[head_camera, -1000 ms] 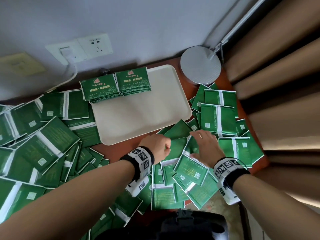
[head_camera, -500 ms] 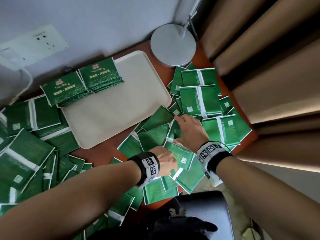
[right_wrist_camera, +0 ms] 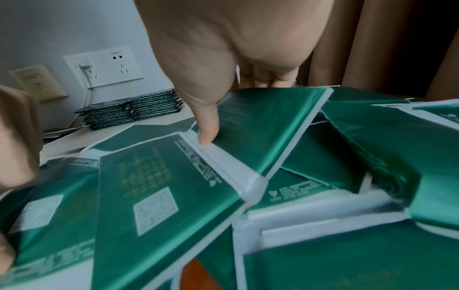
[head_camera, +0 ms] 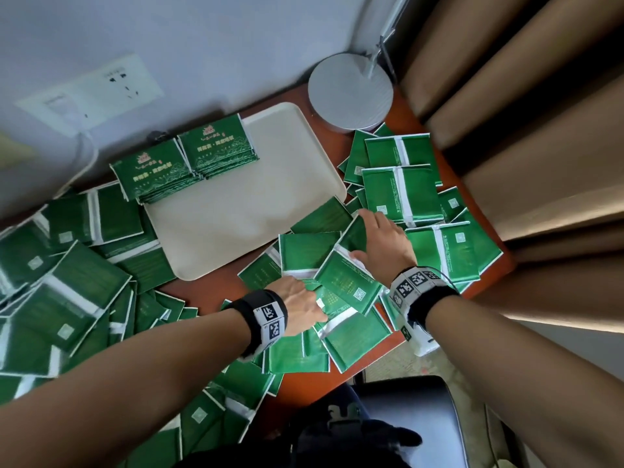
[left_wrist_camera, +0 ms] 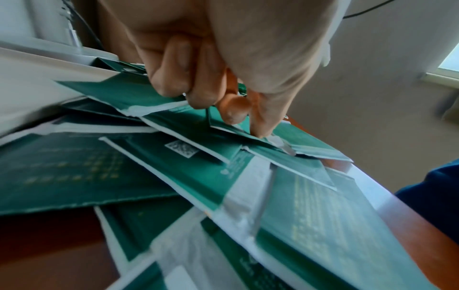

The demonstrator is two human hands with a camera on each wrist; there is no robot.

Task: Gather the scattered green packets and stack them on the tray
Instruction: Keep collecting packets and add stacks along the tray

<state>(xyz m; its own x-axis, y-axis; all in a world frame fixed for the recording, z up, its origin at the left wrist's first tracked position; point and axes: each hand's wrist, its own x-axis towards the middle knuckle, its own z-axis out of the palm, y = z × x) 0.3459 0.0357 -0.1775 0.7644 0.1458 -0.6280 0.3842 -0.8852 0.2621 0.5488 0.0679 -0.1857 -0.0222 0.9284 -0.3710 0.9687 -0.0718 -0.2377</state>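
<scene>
Currently, left to right: loose green packets (head_camera: 60, 292) cover the left of the tabletop (head_camera: 209, 292), mostly back side up. Two neat packet stacks (head_camera: 189, 157) sit side by side, face up, at the tray's far-left end; the left stack overhangs the rim. Tray (head_camera: 243, 204) is cream, rest of its surface bare. Left hand (head_camera: 300, 300) is low over the near-centre pile, fingers (left_wrist_camera: 198, 94) curled, tips pinching a packet edge. Right hand (head_camera: 381, 244) grips one tilted packet (head_camera: 347, 278) just off the tray's near-right corner: thumb (right_wrist_camera: 206, 127) presses on its white seam, other fingers curl over the far edge. More packets (head_camera: 401, 190) lie further right, by a round grey lamp base (head_camera: 351, 92) and brown curtains (head_camera: 540, 130).
</scene>
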